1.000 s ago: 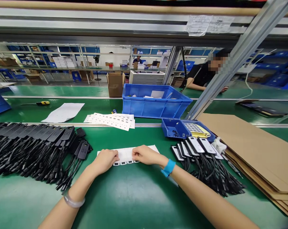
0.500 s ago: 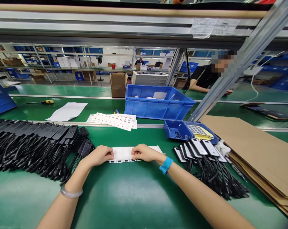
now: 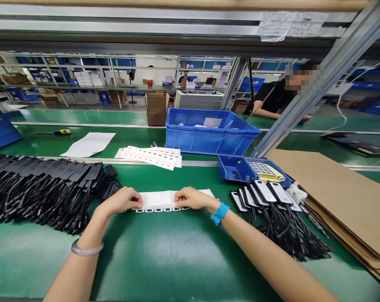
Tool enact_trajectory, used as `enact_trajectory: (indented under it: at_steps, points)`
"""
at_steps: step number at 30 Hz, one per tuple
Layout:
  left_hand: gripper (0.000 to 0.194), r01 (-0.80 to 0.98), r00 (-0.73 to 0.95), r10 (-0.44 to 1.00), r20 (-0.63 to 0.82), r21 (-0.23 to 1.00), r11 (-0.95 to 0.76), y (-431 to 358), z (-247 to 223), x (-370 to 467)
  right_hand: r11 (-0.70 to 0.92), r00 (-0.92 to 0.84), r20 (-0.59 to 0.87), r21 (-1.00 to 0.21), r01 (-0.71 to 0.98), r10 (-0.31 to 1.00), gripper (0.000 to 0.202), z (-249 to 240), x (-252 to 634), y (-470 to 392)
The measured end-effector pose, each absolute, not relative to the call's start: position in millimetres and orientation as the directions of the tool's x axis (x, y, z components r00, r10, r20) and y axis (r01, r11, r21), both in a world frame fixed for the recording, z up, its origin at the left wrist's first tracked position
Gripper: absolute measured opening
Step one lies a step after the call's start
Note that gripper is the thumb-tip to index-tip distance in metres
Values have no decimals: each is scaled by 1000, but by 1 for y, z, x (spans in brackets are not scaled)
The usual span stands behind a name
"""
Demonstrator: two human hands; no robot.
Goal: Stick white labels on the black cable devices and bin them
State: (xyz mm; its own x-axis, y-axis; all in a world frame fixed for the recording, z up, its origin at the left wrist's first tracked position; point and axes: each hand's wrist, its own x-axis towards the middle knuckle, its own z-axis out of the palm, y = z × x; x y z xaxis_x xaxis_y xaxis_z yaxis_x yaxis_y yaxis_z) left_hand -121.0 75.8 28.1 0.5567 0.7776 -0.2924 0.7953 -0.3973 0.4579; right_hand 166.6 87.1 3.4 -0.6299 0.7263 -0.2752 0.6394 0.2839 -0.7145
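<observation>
A white sticker sheet [image 3: 158, 199] lies across the green bench in front of me, with a row of black-framed labels showing along its near edge. My left hand [image 3: 126, 200] pinches its left end between thumb and fingers. Farther right along the same sheet, my right hand [image 3: 190, 198] is closed on it too, fingertips at the near edge. Beyond my right hand the sheet's right end sticks out. To the left lies a long row of black adapters with cables [image 3: 67, 176]. On the right is a smaller pile of adapters with white-labelled faces [image 3: 265, 192].
Behind the sheet lie several printed label strips [image 3: 152, 156] and a loose paper [image 3: 89, 144]. A big blue crate [image 3: 211, 140] and a small blue bin [image 3: 232, 170] stand farther back. Cardboard sheets [image 3: 340, 197] are stacked at right, near a metal post [image 3: 306, 100]. A co-worker sits beyond.
My left hand has shifted left along the sheet, so more of it shows between my hands. My right hand stays at nearly the same spot. The view has tilted slightly.
</observation>
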Motion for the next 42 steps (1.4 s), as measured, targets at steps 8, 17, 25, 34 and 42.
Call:
enact_trajectory:
  at_steps: [8,17,25,34,42]
  points:
    - [23,849,498,859,-119,268,-455,64,29,-94,343,-681,-250,-715,609,688,9,9,166,89]
    - [15,807,571,808,-145,276,-521,65,23,-60,355,-685,-221,-722,593,694,9,8,159,80]
    - [10,826,554,797,-242,280,-489,65,30,-65,400,-614,-187,-609,685,767,3,13,167,77]
    - [13,858,488,831,-269,324,-399,71,29,-84,433,-615,-220,-536,725,757,4,17,181,83]
    - [25,787,531,791,-304,523,-328,78,30,-97,392,-575,-287,-501,772,766,4,20,208,98]
